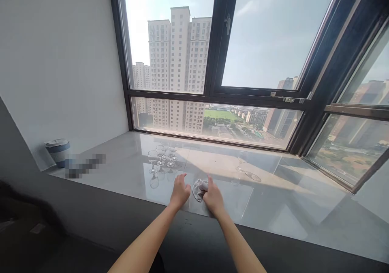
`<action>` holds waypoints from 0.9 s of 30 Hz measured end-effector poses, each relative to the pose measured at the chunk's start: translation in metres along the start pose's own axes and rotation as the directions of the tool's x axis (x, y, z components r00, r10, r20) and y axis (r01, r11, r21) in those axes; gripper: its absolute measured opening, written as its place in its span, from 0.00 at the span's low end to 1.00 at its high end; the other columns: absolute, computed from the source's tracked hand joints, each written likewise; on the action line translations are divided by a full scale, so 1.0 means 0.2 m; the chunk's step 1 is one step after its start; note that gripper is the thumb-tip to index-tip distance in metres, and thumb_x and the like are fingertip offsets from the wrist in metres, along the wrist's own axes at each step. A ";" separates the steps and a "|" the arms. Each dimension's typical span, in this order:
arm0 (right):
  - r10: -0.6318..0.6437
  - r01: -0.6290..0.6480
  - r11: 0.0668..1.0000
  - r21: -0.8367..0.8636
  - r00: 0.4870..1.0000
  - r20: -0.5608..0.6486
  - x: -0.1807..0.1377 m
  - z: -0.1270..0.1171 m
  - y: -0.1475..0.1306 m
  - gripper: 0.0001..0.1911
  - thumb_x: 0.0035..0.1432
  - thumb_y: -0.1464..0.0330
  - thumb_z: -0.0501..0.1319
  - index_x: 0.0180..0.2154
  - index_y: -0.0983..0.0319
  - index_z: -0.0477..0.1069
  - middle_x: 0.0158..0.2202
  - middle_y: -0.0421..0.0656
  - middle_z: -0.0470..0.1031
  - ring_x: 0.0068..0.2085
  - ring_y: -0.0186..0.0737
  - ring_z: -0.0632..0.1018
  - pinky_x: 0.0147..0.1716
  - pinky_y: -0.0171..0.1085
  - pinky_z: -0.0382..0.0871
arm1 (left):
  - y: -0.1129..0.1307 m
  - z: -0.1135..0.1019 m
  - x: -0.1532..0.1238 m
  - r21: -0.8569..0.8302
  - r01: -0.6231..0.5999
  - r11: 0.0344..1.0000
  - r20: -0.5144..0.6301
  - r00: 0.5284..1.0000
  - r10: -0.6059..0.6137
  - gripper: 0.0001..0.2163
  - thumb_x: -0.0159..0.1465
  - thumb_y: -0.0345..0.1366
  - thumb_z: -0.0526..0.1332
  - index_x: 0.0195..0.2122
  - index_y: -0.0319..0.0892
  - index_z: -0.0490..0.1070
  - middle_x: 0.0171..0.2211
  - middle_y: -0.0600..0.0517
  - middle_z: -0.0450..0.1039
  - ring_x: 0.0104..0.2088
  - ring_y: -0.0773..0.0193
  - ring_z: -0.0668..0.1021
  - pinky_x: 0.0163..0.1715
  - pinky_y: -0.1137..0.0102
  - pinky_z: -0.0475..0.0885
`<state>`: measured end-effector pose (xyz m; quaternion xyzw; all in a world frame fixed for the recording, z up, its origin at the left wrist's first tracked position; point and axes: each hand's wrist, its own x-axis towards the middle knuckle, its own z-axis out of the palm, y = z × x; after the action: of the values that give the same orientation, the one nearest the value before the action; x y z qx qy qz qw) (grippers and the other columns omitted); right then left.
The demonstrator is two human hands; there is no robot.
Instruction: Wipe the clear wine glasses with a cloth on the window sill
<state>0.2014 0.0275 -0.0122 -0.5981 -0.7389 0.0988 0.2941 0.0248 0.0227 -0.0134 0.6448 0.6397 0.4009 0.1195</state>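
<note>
My two arms reach forward onto a glossy stone window sill point(273, 208). My right hand point(213, 196) is closed on a small crumpled white cloth point(199, 188) that lies on the sill. My left hand point(180, 192) rests just left of the cloth with its fingers curled loosely and nothing in them. Behind the hands, a little to the left, stand several small clear stemmed glasses point(161, 156) in a cluster. One more clear glass point(241, 164) stands alone to the right of the hands.
A white and blue lidded cup point(57, 151) stands at the sill's far left by the white wall. A blurred dark object point(85, 165) lies beside it. Big dark-framed windows point(212, 62) close the back and right. A dark ledge point(121, 224) runs along the sill's near edge.
</note>
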 end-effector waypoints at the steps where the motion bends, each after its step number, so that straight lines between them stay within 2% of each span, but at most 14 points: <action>1: 0.022 -0.023 0.999 -0.022 1.000 -0.022 -0.04 -0.02 0.02 0.40 0.48 0.79 0.51 0.64 0.64 0.52 0.45 0.51 0.74 0.47 0.49 0.74 0.45 0.40 0.62 | -0.01 0.00 0.00 -0.014 0.007 1.000 -0.023 1.000 -0.007 0.22 0.57 0.29 0.51 0.54 0.38 0.63 0.52 0.42 0.67 0.56 0.57 0.67 0.57 0.62 0.62; 5: 0.077 -0.085 0.995 -0.049 0.987 -0.139 -0.16 -0.05 0.05 0.38 0.50 0.78 0.50 0.63 0.62 0.52 0.45 0.50 0.73 0.48 0.49 0.72 0.47 0.42 0.62 | -0.02 0.00 0.01 -0.072 0.007 0.997 -0.064 0.998 -0.012 0.17 0.58 0.31 0.52 0.49 0.39 0.66 0.48 0.43 0.68 0.52 0.57 0.70 0.54 0.62 0.65; 7: 0.109 -0.118 0.992 -0.044 0.980 -0.167 -0.18 -0.06 0.05 0.37 0.50 0.78 0.49 0.63 0.62 0.52 0.44 0.50 0.73 0.48 0.49 0.72 0.45 0.41 0.63 | -0.02 -0.05 0.04 -0.110 0.089 0.990 -0.132 0.986 -0.103 0.15 0.58 0.32 0.52 0.47 0.40 0.66 0.47 0.43 0.69 0.50 0.57 0.71 0.50 0.63 0.67; 8: 0.124 -0.133 0.990 -0.044 0.978 -0.169 -0.18 -0.06 0.04 0.36 0.50 0.78 0.49 0.63 0.62 0.52 0.43 0.50 0.73 0.48 0.50 0.72 0.45 0.41 0.63 | -0.04 -0.09 0.06 -0.127 0.168 0.978 -0.182 0.965 -0.190 0.15 0.59 0.33 0.52 0.47 0.41 0.66 0.47 0.42 0.69 0.48 0.56 0.72 0.47 0.62 0.68; 9: 0.134 -0.143 0.989 -0.044 0.977 -0.167 -0.18 -0.06 0.04 0.36 0.51 0.77 0.49 0.62 0.61 0.52 0.43 0.50 0.73 0.48 0.50 0.72 0.44 0.41 0.64 | -0.05 -0.13 0.10 -0.145 0.274 0.951 -0.243 0.922 -0.303 0.15 0.59 0.35 0.53 0.47 0.41 0.66 0.47 0.41 0.68 0.48 0.54 0.72 0.45 0.61 0.69; 10: 0.136 -0.145 0.988 -0.042 0.977 -0.166 -0.18 -0.06 0.04 0.35 0.51 0.77 0.50 0.62 0.61 0.52 0.43 0.50 0.72 0.47 0.50 0.72 0.44 0.41 0.64 | -0.08 -0.19 0.13 -0.162 0.383 0.909 -0.302 0.858 -0.415 0.18 0.59 0.37 0.53 0.51 0.41 0.63 0.49 0.40 0.67 0.49 0.51 0.72 0.43 0.60 0.69; 12: 0.136 -0.142 0.989 -0.029 0.976 -0.170 -0.17 -0.06 0.03 0.34 0.53 0.75 0.50 0.63 0.60 0.52 0.43 0.51 0.72 0.47 0.51 0.72 0.43 0.42 0.64 | -0.15 -0.31 0.22 -0.171 0.593 0.787 -0.422 0.678 -0.602 0.27 0.57 0.40 0.57 0.58 0.39 0.56 0.55 0.35 0.62 0.52 0.44 0.69 0.41 0.57 0.69; 13: 0.138 -0.143 0.990 -0.018 0.975 -0.173 -0.17 -0.05 0.03 0.34 0.53 0.75 0.51 0.63 0.61 0.52 0.43 0.52 0.72 0.47 0.52 0.72 0.43 0.43 0.64 | -0.19 -0.37 0.27 -0.161 0.669 0.726 -0.439 0.610 -0.659 0.32 0.55 0.41 0.58 0.60 0.38 0.53 0.57 0.33 0.59 0.54 0.41 0.68 0.40 0.58 0.69; 14: 0.145 -0.148 0.989 -0.006 0.974 -0.176 -0.17 -0.05 0.04 0.34 0.53 0.75 0.51 0.63 0.61 0.52 0.43 0.52 0.72 0.47 0.52 0.72 0.43 0.43 0.64 | -0.24 -0.42 0.31 -0.157 0.693 0.703 -0.431 0.592 -0.680 0.35 0.53 0.41 0.60 0.61 0.36 0.50 0.58 0.31 0.57 0.54 0.40 0.68 0.39 0.58 0.69; 16: 0.155 -0.155 0.988 0.014 0.970 -0.185 -0.17 -0.05 0.04 0.34 0.54 0.75 0.50 0.63 0.61 0.52 0.43 0.52 0.72 0.47 0.53 0.72 0.43 0.44 0.64 | -0.32 -0.51 0.37 -0.141 0.714 0.686 -0.381 0.600 -0.703 0.36 0.51 0.38 0.61 0.60 0.35 0.52 0.57 0.29 0.58 0.48 0.44 0.73 0.35 0.61 0.69; 18: 0.156 -0.155 0.988 0.024 0.969 -0.193 -0.17 -0.05 0.05 0.34 0.54 0.75 0.49 0.63 0.60 0.52 0.43 0.51 0.72 0.48 0.52 0.72 0.44 0.44 0.65 | -0.38 -0.57 0.42 -0.102 0.698 0.709 -0.307 0.655 -0.690 0.31 0.49 0.36 0.62 0.56 0.37 0.58 0.51 0.34 0.65 0.41 0.51 0.76 0.31 0.65 0.69; 21: 0.162 -0.159 0.987 0.033 0.966 -0.201 -0.17 -0.04 0.05 0.33 0.54 0.76 0.48 0.62 0.60 0.52 0.42 0.51 0.72 0.47 0.52 0.72 0.44 0.44 0.65 | -0.43 -0.60 0.46 -0.049 0.651 0.757 -0.213 0.734 -0.645 0.21 0.50 0.35 0.63 0.46 0.40 0.67 0.36 0.46 0.73 0.31 0.60 0.75 0.27 0.71 0.66; 24: 0.163 -0.158 0.987 0.043 0.963 -0.212 -0.17 -0.04 0.05 0.33 0.54 0.76 0.48 0.62 0.60 0.53 0.42 0.50 0.72 0.47 0.52 0.72 0.44 0.44 0.64 | -0.45 -0.60 0.46 -0.001 0.621 0.784 -0.164 0.773 -0.613 0.10 0.52 0.35 0.62 0.36 0.41 0.69 0.24 0.54 0.70 0.26 0.63 0.73 0.25 0.73 0.63; 27: 0.157 -0.149 0.987 0.054 0.961 -0.227 -0.17 -0.04 0.05 0.33 0.54 0.75 0.49 0.62 0.60 0.53 0.42 0.50 0.71 0.47 0.52 0.72 0.44 0.44 0.64 | -0.45 -0.59 0.43 0.044 0.587 0.808 -0.123 0.806 -0.579 0.05 0.54 0.37 0.61 0.29 0.42 0.69 0.19 0.54 0.68 0.24 0.63 0.72 0.25 0.72 0.62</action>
<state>0.2182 -0.0034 -0.0220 -0.6552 -0.6495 0.0648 0.3803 -0.1316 0.0735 0.0355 0.3998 0.8274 0.3520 0.1778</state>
